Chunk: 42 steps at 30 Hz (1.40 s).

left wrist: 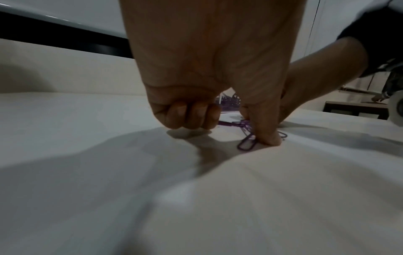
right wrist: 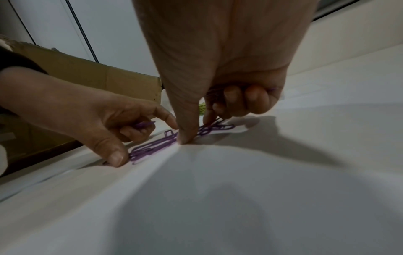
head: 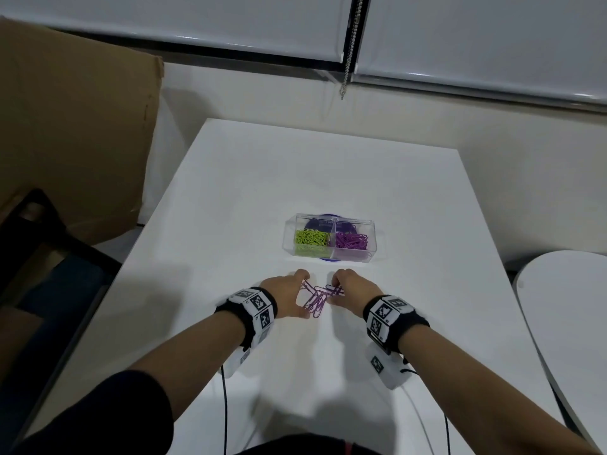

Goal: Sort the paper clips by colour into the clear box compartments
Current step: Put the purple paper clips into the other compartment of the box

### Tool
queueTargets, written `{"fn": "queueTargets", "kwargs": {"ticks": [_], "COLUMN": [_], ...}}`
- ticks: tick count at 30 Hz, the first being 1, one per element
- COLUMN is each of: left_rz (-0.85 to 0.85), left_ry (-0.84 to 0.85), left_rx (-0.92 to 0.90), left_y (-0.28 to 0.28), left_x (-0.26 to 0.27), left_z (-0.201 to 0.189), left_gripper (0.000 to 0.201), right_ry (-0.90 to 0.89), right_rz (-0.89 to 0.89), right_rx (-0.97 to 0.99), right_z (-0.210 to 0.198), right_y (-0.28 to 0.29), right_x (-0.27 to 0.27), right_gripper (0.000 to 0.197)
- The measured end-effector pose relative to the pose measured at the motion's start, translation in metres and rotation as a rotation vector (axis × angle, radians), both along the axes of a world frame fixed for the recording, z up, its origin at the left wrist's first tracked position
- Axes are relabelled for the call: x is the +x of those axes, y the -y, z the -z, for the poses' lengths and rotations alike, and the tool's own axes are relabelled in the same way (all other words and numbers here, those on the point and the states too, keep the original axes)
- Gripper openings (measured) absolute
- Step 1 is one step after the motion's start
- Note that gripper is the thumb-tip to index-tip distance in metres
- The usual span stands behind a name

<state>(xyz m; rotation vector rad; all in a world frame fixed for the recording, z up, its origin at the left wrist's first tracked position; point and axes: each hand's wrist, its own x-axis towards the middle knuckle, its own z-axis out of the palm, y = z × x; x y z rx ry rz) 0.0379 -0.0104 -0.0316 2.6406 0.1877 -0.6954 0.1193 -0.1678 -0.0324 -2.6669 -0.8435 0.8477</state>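
A clear box (head: 372,224) stands mid-table, with green clips (head: 312,239) in its left compartment and purple clips (head: 351,241) in its right. Nearer me, several loose purple clips (head: 317,298) lie in a cluster on the white table (head: 230,192). My left hand (head: 305,295) brackets the cluster from the left, thumb on the table and a purple clip (right wrist: 144,124) tucked in its curled fingers. My right hand (head: 331,289) closes in from the right, its thumb (right wrist: 185,138) pressing on the clips (right wrist: 152,148). A purple clip end (right wrist: 271,89) shows in its curled fingers.
A large brown cardboard box (head: 75,142) stands left of the table, with a dark chair frame (head: 49,244) below it. A round white tabletop (head: 565,307) is at the right. Cables (head: 225,415) run from the wrist cameras over the near table edge.
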Motion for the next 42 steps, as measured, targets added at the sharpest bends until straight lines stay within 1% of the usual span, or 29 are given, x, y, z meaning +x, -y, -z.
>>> {"fn": "queueTargets", "kwargs": {"ticks": [3, 6, 9, 11, 13, 15, 17, 20, 22, 23, 24, 27, 31, 34, 37, 39, 41, 42], "left_rz": [0.023, 0.074, 0.149, 0.219, 0.262, 0.29, 0.314, 0.349, 0.343, 0.337, 0.328, 0.265, 0.129, 0.048, -0.133, -0.215, -0.279, -0.311], "left_ry": [0.045, 0.083, 0.151, 0.192, 0.21, 0.189, 0.153, 0.112, 0.109, 0.114, 0.12, 0.128, 0.175, 0.198, 0.25, 0.271, 0.277, 0.28], "left_rx": [0.04, 0.087, 0.188, 0.264, 0.288, 0.327, 0.379, 0.415, 0.414, 0.416, 0.413, 0.372, 0.225, 0.108, -0.034, -0.047, -0.044, -0.061], "left_y": [-0.002, -0.003, -0.004, -0.005, -0.005, -0.004, -0.002, 0.002, 0.004, 0.004, 0.004, 0.004, -0.004, -0.008, -0.008, -0.008, -0.008, -0.008], "left_x": [0.003, 0.008, 0.01, 0.009, 0.008, 0.008, 0.009, 0.008, 0.005, 0.003, 0.002, 0.003, 0.002, -0.002, -0.008, -0.009, -0.008, -0.006], "left_z": [0.001, 0.002, 0.005, 0.007, 0.01, 0.009, 0.007, 0.004, 0.004, 0.004, 0.004, 0.003, 0.007, 0.009, 0.006, 0.003, 0.0, -0.001], "left_gripper": [0.059, 0.046, 0.038, 0.038, 0.038, 0.039, 0.039, 0.04, 0.039, 0.039, 0.038, 0.036, 0.034, 0.033, 0.031, 0.028, 0.025, 0.024], "right_ry": [0.023, 0.052, 0.074, 0.069, 0.07, 0.09, 0.111, 0.129, 0.138, 0.137, 0.131, 0.09, 0.019, -0.037, -0.112, -0.169, -0.198, -0.215], "right_rz": [-0.034, -0.068, -0.067, -0.054, -0.053, -0.072, -0.091, -0.083, -0.066, -0.059, -0.054, -0.019, 0.038, 0.171, 0.283, 0.337, 0.377, 0.398], "right_rx": [-0.019, -0.021, -0.03, -0.034, -0.033, -0.033, -0.032, -0.022, -0.014, -0.007, 0.006, 0.041, 0.103, 0.225, 0.337, 0.4, 0.424, 0.43], "right_z": [0.001, 0.002, 0.002, 0.002, 0.002, 0.001, 0.001, 0.001, 0.003, 0.004, 0.005, 0.006, 0.01, 0.009, 0.005, 0.004, 0.005, 0.006], "right_y": [0.0, 0.002, 0.003, 0.003, 0.002, 0.002, 0.001, 0.003, 0.006, 0.007, 0.009, 0.015, 0.024, 0.03, 0.038, 0.042, 0.042, 0.041], "right_x": [0.002, 0.003, 0.003, 0.002, 0.001, 0.001, -0.001, -0.003, -0.004, -0.005, -0.005, -0.007, -0.003, 0.002, 0.007, 0.01, 0.012, 0.013], "right_gripper": [0.029, 0.031, 0.034, 0.034, 0.033, 0.028, 0.018, 0.016, 0.019, 0.017, 0.014, 0.014, 0.015, 0.015, 0.019, 0.02, 0.012, 0.013]}}
